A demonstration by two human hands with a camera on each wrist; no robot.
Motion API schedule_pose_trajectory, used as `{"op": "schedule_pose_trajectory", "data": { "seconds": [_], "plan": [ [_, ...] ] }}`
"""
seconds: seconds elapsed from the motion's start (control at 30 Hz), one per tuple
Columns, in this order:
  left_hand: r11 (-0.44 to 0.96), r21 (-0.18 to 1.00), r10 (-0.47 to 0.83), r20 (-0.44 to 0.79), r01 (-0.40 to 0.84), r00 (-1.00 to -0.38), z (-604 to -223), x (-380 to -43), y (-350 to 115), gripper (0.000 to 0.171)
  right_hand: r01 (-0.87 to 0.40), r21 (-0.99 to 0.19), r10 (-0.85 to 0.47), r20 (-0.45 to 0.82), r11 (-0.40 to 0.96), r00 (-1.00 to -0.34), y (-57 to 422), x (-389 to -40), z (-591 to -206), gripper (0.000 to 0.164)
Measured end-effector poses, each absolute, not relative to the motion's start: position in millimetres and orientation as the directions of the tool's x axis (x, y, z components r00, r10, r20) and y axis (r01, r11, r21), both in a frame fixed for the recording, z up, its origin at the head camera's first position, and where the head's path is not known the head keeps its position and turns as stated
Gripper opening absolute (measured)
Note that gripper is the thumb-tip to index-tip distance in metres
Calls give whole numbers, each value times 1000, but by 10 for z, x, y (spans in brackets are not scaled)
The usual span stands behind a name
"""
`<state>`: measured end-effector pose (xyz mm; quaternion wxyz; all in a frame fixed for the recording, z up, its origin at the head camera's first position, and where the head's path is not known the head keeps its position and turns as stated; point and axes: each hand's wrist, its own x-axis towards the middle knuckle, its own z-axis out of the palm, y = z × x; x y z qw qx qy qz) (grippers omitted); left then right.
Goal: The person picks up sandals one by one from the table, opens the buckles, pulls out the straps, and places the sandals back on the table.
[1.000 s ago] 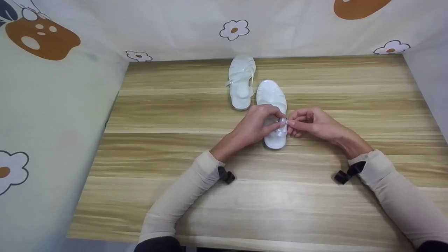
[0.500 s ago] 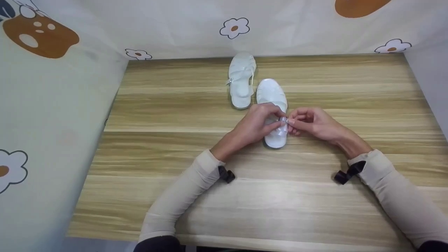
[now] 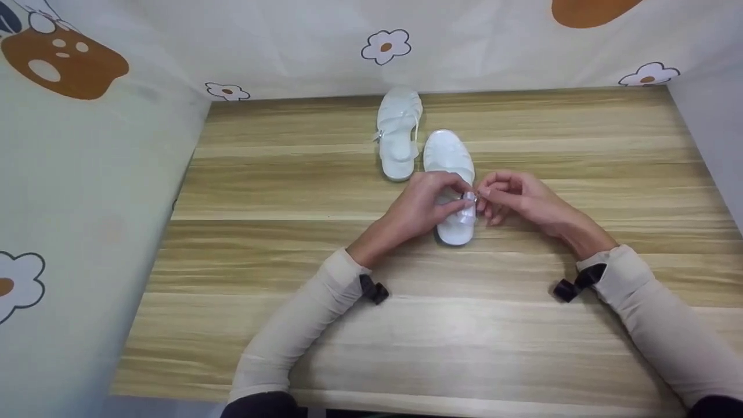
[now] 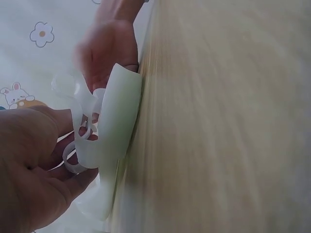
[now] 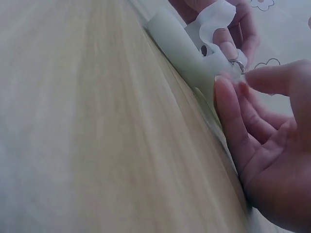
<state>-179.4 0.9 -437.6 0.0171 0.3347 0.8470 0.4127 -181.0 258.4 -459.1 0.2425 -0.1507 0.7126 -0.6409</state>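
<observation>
Two white jelly sandals lie soles down on a wooden table. The nearer sandal is between my hands, its heel toward me. My left hand reaches across it from the left and pinches its ankle strap between thumb and fingers. From the right, my right hand has its thumb and forefinger at the small metal buckle on the sandal's outer side, pinching at it. Its other fingers are curled loosely below. The left hand's fingers partly hide the strap in the head view.
Beyond and to the left lies the other sandal, its strap hanging out at one side. Behind the wooden table hangs a pale cloth wall printed with flowers; similar walls flank both sides.
My right hand has shifted slightly up and turned at the buckle, with its fingers spreading a little. My left hand keeps its hold on the strap, and the sandals stay in place.
</observation>
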Motion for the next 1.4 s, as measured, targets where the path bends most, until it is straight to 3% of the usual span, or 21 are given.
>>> {"op": "schedule_pose_trajectory", "data": {
  "seconds": [0.47,0.9,1.13,1.4],
  "plan": [
    [407,702,627,250,584,-738,-4374,-1804,-58,22,5,-993,-478,-63,121,-876,2548,-1778,-4617,24],
    [454,748,532,208,484,-821,-4354,-1745,32,19,-14,-996,-501,-35,93,-865,2574,-1783,-4636,25],
    [449,749,517,228,488,-825,-4351,-1741,63,20,-42,-994,-501,-13,98,-866,2571,-1771,-4636,18],
    [437,743,550,225,507,-804,-4364,-1742,77,21,-45,-995,-579,-17,91,-815,2618,-1797,-4652,9]
  ]
}}
